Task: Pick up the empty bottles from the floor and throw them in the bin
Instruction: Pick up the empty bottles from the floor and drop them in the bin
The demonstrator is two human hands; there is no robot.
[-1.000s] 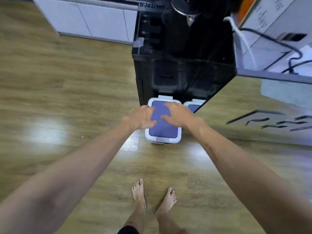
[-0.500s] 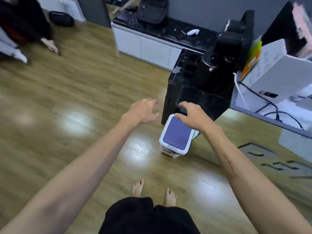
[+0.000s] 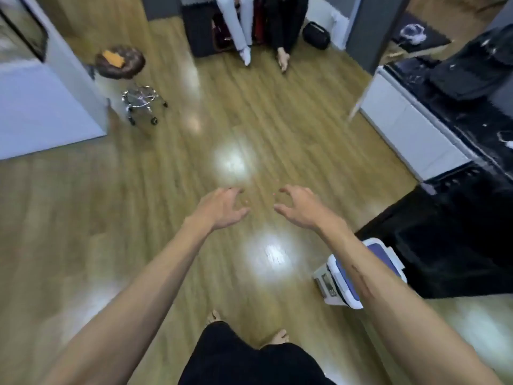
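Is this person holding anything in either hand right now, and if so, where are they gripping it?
Nothing is held. The left hand and right hand hang over the wooden floor with loosely spread, empty fingers.

Wood floor, far end occupied.
Wheeled stool (image 3: pixel 120 61) with orange cloth (image 3: pixel 113 59) far-left; two seated people's legs (image 3: pixel 261 29) at far edge; white cabinet (image 3: pixel 410 129) right.

floor (image 3: pixel 172 173): wood planks | on it: bin (image 3: pixel 337 290) by black cabinet (image 3: pixel 458 245), wheeled stool (image 3: pixel 130 79)

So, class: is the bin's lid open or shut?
Shut: the purple lid lies flat in the bin's white rim; the right forearm hides part.
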